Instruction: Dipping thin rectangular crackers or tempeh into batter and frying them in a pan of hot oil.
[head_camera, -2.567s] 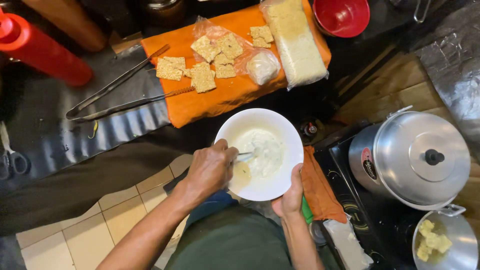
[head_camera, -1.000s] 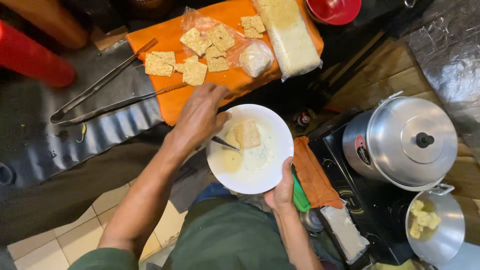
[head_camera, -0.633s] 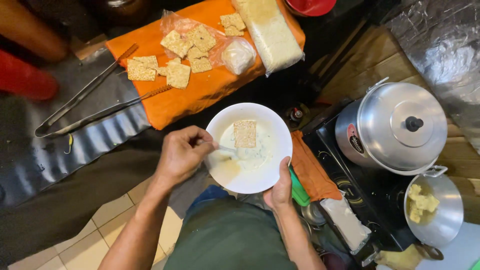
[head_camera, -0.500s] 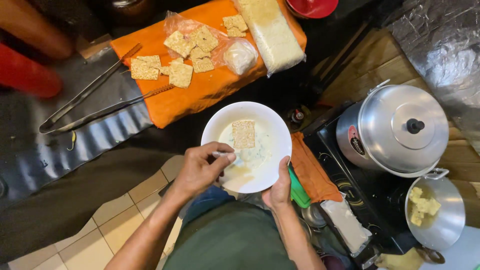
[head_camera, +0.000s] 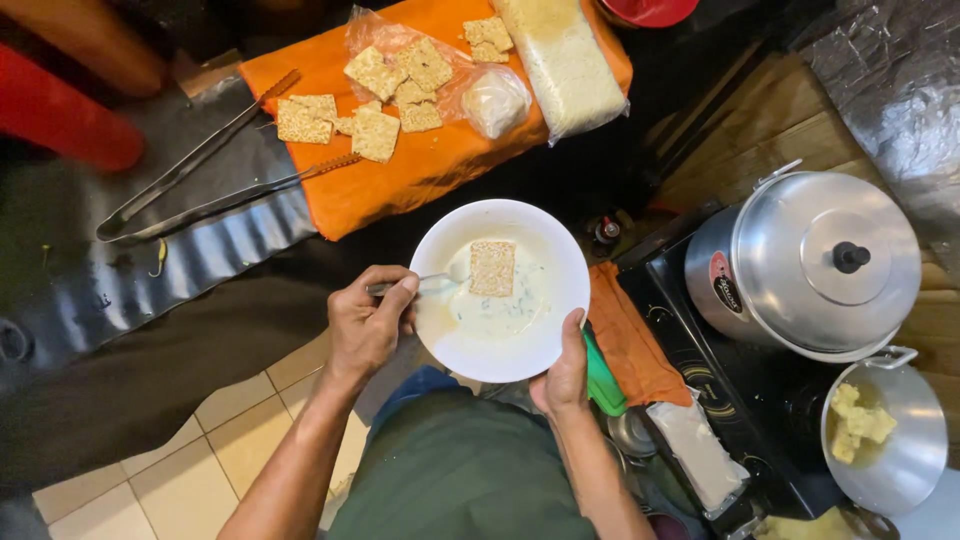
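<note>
A white bowl (head_camera: 560, 250) holds pale batter with one square tempeh slice (head_camera: 492, 268) lying in it. My right hand (head_camera: 563, 372) grips the bowl's near rim from below. My left hand (head_camera: 368, 322) pinches a metal spoon (head_camera: 425, 281) whose tip reaches into the batter beside the slice. Beyond the bowl, an orange board (head_camera: 420, 180) carries several more tempeh slices (head_camera: 376, 134), a clear plastic bag (head_camera: 495, 100) and a long wrapped tempeh block (head_camera: 565, 62).
Metal tongs (head_camera: 190, 190) lie across the board's left edge. A lidded steel pot (head_camera: 815, 265) sits on a black stove at right, with a small pan of yellow pieces (head_camera: 880, 430) below it. An orange cloth (head_camera: 625, 335) lies beside the bowl. Tiled floor lies under me.
My left hand went to the board and laid one tempeh slice in the batter, then drew back to the bowl's left rim and took hold of the spoon. The right hand kept holding the bowl.
</note>
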